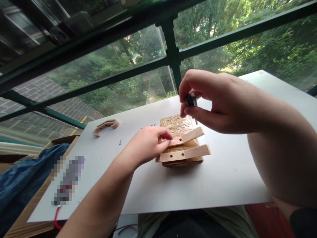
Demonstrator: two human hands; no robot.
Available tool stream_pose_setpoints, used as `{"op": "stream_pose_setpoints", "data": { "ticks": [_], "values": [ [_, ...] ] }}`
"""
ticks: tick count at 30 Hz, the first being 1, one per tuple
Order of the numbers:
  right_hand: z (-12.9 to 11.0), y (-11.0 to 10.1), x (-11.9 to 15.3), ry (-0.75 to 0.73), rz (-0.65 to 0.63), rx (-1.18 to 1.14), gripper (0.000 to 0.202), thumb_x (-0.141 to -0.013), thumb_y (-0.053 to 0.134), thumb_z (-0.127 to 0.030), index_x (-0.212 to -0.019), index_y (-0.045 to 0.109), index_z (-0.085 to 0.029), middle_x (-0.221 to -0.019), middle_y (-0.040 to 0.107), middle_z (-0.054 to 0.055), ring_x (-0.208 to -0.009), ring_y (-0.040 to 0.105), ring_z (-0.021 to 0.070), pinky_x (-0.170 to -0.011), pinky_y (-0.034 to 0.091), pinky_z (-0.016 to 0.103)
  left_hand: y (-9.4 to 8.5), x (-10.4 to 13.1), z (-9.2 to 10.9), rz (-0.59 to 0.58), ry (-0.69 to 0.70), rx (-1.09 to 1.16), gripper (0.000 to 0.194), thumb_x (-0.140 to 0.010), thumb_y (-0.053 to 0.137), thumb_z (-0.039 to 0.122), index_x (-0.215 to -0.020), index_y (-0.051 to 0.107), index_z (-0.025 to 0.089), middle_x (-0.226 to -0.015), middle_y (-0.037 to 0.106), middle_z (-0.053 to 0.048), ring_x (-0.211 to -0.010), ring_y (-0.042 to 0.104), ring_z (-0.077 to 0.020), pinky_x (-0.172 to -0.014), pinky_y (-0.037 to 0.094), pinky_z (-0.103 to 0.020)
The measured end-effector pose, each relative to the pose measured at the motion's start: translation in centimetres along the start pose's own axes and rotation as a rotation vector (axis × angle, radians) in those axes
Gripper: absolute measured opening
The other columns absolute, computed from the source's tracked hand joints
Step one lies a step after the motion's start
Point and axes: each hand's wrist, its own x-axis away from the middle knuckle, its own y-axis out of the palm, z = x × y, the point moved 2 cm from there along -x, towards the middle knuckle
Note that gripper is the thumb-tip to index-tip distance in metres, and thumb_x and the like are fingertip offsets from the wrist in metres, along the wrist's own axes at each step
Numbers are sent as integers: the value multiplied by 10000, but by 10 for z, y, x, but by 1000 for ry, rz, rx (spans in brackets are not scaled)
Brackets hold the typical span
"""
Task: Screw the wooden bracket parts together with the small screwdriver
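My right hand (pixel 213 102) is closed around the black handle of a screwdriver (pixel 191 99), raised above the block; part of its shaft shows below the fingers. My left hand (pixel 153 142) pinches thumb and forefinger together on the left part of the rear wooden piece (pixel 192 135); whatever tiny thing lies between the fingertips is hidden. One dark hole shows in that piece beside the fingers. In front of it lies a similar angled wooden piece (pixel 198 151) with two dark holes. Both rest across a cardboard block (pixel 177 122) wrapped in clear tape, with small screws on its top.
A curved wooden piece (pixel 106 125) lies at the white table's (pixel 168 191) far left, with a loose screw (pixel 120 142) near it. A blurred-out item (pixel 69 180) is at the left edge. Beyond stand a cardboard box (pixel 71 142) with blue cloth and green-framed windows (pixel 173 49).
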Motion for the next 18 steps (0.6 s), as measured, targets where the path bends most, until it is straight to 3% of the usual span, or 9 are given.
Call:
{"op": "stream_pose_setpoints", "data": {
  "ticks": [8,18],
  "values": [
    [3,6,-2,-11,-44,1,220,-840,665,-210,-1038,571,-223,-784,629,-21,-623,532,119,-566,344,270,-1,-2,0,2,13,-5,144,-825,634,255,-864,771,276,-818,772,22,-639,657,-155,-568,473,-252],
    [5,20,-4,-16,-92,-18,215,-834,638,-202,-1042,584,-219,-729,602,-34,-593,493,108,-549,305,253,-1,-2,-2,2,26,-5,135,-825,633,237,-865,758,269,-770,748,15,-620,651,-160,-531,445,-253]
  ]
}}
